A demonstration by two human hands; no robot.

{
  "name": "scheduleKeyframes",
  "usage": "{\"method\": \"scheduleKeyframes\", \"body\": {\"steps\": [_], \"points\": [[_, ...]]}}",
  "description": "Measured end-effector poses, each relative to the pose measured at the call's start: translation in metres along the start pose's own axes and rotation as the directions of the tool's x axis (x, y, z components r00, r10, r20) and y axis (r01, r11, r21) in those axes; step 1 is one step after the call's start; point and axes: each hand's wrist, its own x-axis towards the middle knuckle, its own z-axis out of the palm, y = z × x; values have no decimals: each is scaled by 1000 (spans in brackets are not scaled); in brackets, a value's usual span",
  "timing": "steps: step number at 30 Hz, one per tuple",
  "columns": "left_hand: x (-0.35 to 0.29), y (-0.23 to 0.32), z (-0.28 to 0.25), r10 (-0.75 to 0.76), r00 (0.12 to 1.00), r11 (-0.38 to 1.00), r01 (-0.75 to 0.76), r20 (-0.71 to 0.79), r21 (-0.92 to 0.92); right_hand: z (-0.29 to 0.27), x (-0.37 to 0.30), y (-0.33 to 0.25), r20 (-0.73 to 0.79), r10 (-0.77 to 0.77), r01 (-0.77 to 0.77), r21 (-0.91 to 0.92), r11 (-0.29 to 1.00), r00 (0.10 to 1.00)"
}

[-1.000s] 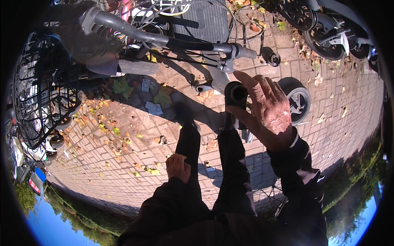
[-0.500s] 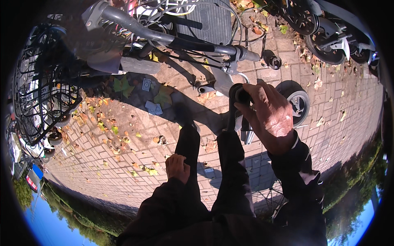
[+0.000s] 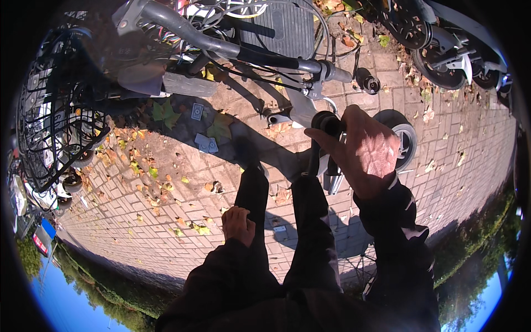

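Note:
My right hand (image 3: 368, 149) is closed around a black handlebar grip (image 3: 326, 124), whose round end shows between thumb and fingers. The thumb reaches out to the left along its near side. Below the grip, dark and silver tubes (image 3: 331, 181) run down beside my right leg. A small wheel with a black tire (image 3: 399, 138) shows just right of the hand; how it joins the grip is hidden. Resting on my left leg, my left hand (image 3: 238, 226) has its fingers curled together, with nothing visible in them.
A battered bike's handlebar (image 3: 249, 55) crosses above, with loose cables and a grey ribbed footboard (image 3: 282, 30). At left is a black wire basket (image 3: 61, 138). Cards (image 3: 206, 144) and fallen leaves lie on the brick paving (image 3: 166, 221). More parked wheels (image 3: 442, 61) stand at upper right.
The right thumb has stretched farther left and the fingertips have shifted right and back, showing more of the grip's end. My left hand stays on the leg.

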Motion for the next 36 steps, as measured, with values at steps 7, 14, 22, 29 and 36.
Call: {"method": "scheduleKeyframes", "body": {"steps": [7,14,22,29,36], "points": [[-1,0,0,-10,1000,1000,10,3,-2,-2,3,1,-115,-294,292,-35,956,949],[-3,-3,-1,-47,998,999,47,51,-14,-1,-2,-4,-118,-56,56,-1,998,992],[-3,-5,0,-33,999,999,33,28,-27,0,1,-3,-17,-13,13,4,1000,1000],[-4,-5,0,-46,998,998,47,37,-40,-1,4,-3,-222,-272,265,-61,962,936],[-3,-5,-1,-34,999,999,34,22,-37,1,4,-4,-105,-30,27,-32,999,994]]}}
